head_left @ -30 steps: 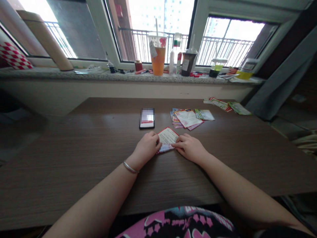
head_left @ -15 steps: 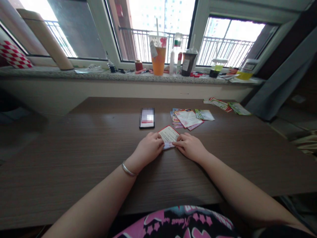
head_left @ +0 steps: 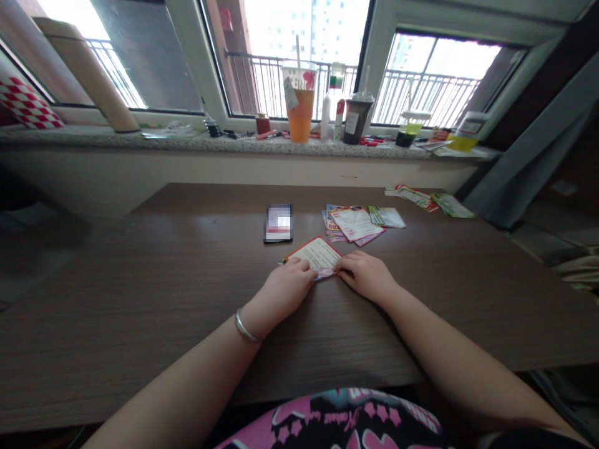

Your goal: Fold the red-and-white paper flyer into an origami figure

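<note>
A printed paper sheet [head_left: 314,252] with a red border lies on the brown table, its near edge turned up in a narrow pinkish strip. My left hand [head_left: 289,284] is closed over the sheet's near left side, covering part of it. At the near right corner, my right hand [head_left: 365,274] pinches the paper between thumb and fingers. Just beyond the sheet lies a phone [head_left: 278,223] with a blurred screen. A loose pile of printed leaflets [head_left: 355,222] rests behind my right hand.
More leaflets [head_left: 452,204] lie at the table's far right corner. Behind the table [head_left: 140,280], the stone windowsill [head_left: 178,144] carries a tall cup of orange drink [head_left: 300,112], a dark cup [head_left: 357,118], bottles and a leaning cardboard tube [head_left: 93,78].
My left hand has slid nearer along the sheet, uncovering more of its left side. My right hand has shifted slightly right, its fingers drawn in at the corner.
</note>
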The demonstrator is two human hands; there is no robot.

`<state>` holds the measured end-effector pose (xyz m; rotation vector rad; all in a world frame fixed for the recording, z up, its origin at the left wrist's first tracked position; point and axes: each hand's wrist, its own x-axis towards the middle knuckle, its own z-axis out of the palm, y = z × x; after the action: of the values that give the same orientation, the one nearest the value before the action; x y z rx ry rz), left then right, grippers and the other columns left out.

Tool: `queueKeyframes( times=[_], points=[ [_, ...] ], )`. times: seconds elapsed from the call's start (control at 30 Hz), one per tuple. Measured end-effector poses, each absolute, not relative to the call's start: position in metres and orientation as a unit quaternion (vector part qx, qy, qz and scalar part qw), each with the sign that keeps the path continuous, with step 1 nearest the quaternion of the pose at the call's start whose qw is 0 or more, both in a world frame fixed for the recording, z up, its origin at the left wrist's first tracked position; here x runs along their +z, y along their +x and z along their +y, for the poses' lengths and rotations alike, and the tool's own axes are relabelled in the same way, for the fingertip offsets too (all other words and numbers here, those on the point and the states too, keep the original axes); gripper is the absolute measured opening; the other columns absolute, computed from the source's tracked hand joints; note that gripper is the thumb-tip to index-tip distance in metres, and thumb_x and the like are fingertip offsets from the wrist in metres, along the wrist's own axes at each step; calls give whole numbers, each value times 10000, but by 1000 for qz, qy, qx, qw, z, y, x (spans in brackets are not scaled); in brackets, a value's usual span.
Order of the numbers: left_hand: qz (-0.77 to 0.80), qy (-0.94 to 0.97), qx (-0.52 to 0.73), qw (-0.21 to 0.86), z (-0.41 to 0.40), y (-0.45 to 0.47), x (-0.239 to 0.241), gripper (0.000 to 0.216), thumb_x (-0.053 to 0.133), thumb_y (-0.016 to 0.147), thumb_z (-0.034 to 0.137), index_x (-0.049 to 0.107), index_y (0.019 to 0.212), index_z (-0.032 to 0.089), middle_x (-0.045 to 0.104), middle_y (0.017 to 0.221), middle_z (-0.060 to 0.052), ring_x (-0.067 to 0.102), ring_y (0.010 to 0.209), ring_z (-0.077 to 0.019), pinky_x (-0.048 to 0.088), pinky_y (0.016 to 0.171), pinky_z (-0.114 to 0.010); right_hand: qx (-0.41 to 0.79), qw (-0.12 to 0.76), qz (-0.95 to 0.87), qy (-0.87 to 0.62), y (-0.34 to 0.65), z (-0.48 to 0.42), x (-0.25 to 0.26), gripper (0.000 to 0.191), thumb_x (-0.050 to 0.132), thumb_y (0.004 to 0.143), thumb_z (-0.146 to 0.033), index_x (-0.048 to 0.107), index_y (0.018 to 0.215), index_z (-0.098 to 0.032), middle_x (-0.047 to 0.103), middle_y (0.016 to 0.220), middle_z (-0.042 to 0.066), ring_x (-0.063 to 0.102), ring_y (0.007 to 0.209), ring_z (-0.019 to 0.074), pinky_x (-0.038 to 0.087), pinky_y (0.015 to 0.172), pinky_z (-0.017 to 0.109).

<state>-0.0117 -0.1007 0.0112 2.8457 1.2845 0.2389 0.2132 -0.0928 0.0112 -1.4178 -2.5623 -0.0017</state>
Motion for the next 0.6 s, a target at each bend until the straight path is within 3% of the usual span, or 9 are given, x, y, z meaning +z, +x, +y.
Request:
queueKeyframes(
  times=[0.2,0.37,0.6],
  points=[
    [417,906,75,4,-101,-14,7,277,431,958,222,631,1148,250,593,1019,-71,573,900,-186,506,805,-312,2,104,-868,-485,212,-94,11,203,513,926,-264,712,961,-258,712,1018,9,589,976,170,432,803,267],
    [413,907,85,-8,-98,-16,6,279,447,953,197,626,1157,259,611,1071,-56,568,991,-191,489,880,-321,-12,107,-869,-483,213,-93,8,247,492,941,-317,731,969,-259,693,1040,26,580,983,179,437,807,274],
    [415,906,86,-19,-96,-16,5,296,460,943,166,614,1184,243,633,1098,-50,560,1027,-209,511,846,-316,-18,96,-864,-495,211,-93,7,275,473,950,-345,733,982,-263,672,1010,40,575,958,176,439,783,270]
  ],
)
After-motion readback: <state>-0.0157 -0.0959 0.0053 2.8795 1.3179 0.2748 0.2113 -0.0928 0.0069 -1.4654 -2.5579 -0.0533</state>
